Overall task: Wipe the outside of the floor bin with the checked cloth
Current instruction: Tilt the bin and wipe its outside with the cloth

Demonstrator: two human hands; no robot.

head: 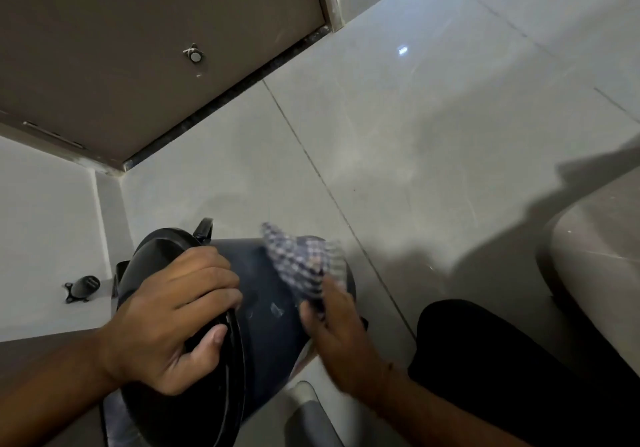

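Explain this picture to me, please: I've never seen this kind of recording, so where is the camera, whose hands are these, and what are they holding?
There is no machine here. The one picture comes from a wide-angle camera worn on a person's head, looking down at their own two bare hands, which is why the room looks tilted and bent.

The left hand grips the black lid end of a dark floor bin, which is tipped over on its side. The right hand holds a checked cloth against the bin's outer wall; the cloth is blurred, so it is probably moving.

Below is a pale tiled floor. A brown door stands at the top left, with a small dark object lying left of the bin; I cannot tell what it is.
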